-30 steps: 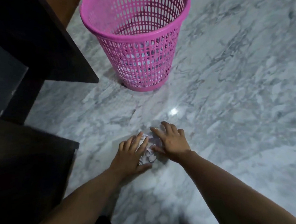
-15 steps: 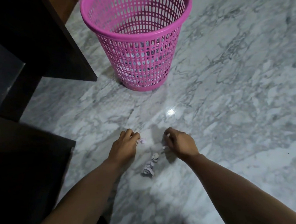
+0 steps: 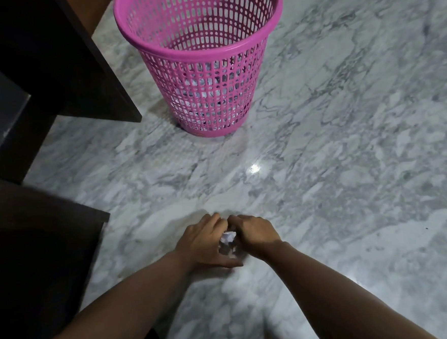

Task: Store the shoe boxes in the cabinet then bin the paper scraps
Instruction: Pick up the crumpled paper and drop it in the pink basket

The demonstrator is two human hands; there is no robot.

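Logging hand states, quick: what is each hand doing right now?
Left hand: fingers curled against the paper scraps on the floor; grip cannot be told.
Right hand: curled onto the same scraps.

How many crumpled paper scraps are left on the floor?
1 shows: a crumpled paper scrap on the floor between the left hand and right hand. Others may hide under the hands; more white paper shows inside the pink bin.

Paper scraps point(image 3: 227, 238) between hands on floor point(image 3: 350, 187), basket point(image 3: 201, 62) behind, cabinet point(image 3: 38, 76) left
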